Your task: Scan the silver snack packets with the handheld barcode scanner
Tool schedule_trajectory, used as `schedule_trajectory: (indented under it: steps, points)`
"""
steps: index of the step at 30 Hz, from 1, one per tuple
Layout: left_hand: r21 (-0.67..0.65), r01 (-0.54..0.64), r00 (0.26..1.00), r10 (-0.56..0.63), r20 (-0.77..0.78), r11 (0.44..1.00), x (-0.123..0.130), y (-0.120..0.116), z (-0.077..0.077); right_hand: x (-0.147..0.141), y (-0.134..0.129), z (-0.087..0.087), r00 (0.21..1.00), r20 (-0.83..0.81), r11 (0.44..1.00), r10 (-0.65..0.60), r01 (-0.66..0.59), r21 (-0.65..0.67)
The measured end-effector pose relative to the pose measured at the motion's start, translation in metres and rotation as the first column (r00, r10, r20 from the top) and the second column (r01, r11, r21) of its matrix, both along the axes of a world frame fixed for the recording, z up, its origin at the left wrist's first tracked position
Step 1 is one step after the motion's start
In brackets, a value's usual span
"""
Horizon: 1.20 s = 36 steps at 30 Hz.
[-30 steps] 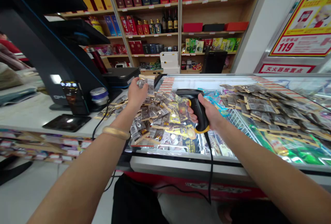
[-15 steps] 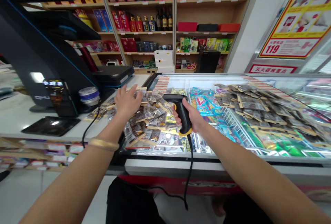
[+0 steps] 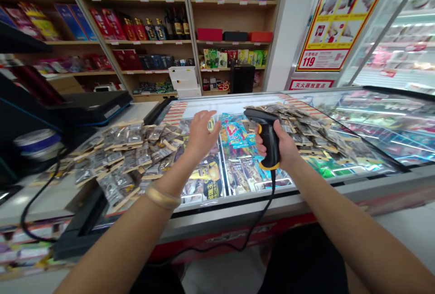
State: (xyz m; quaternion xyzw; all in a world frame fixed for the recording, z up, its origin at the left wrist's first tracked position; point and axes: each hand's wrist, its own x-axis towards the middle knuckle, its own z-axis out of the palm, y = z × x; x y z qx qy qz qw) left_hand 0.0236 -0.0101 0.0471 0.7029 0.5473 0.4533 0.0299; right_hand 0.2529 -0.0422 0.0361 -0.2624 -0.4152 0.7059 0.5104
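Note:
My right hand [image 3: 283, 147] is wrapped round the grip of a black and yellow barcode scanner [image 3: 270, 142], whose head points left, in front of the right-hand pile of small packets [image 3: 316, 133]. My left hand [image 3: 204, 133], with a gold bangle on its wrist, hovers over the freezer's glass top, fingers apart and holding nothing. To its left lies a heap of small clear packets with tan top strips [image 3: 136, 149], partly hidden by my left forearm. Between both hands, blue ice-cream bags [image 3: 234, 133] show under the glass.
The scanner's black cable [image 3: 253, 226] hangs down the freezer front and runs left. A checkout machine [image 3: 91, 106] and a round tub [image 3: 39, 144] stand on the left counter. Behind the freezer [image 3: 231, 97] are shelves of boxes and bottles [image 3: 178, 26].
The view has turned right. My left hand has left the left packet heap and moved right over the glass. My right hand has carried the scanner right, close to the other pile.

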Motion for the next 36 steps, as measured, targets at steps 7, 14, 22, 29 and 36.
schedule_trajectory:
  steps: [7, 14, 22, 29, 36]
  points:
    - [-0.104, 0.168, 0.975, -0.150, 0.161, 0.980, 0.118, 0.033, -0.019, 0.080, -0.012, -0.021, 0.967, 0.045, 0.968, -0.249, 0.247, 0.051]
    - [-0.124, 0.193, 0.980, -0.185, 0.070, 0.973, 0.167, 0.057, -0.032, 0.093, -0.017, -0.029, 0.935, 0.021, 0.934, -0.355, 0.353, 0.059]
    - [-0.137, 0.189, 0.981, -0.183, 0.058, 0.972, 0.166, 0.060, -0.041, 0.091, -0.018, -0.026, 0.943, 0.001, 0.942, -0.333, 0.333, 0.038]
    - [-0.300, 0.211, 0.941, -0.110, 0.320, 0.930, 0.146, 0.040, -0.020, 0.093, -0.017, -0.030, 0.944, 0.009, 0.943, -0.330, 0.330, 0.044]
    - [-0.384, 0.398, 0.579, 0.097, 0.810, 0.833, 0.064, 0.014, -0.014, 0.060, 0.000, -0.018, 0.995, 0.008, 0.995, -0.099, 0.099, -0.014]
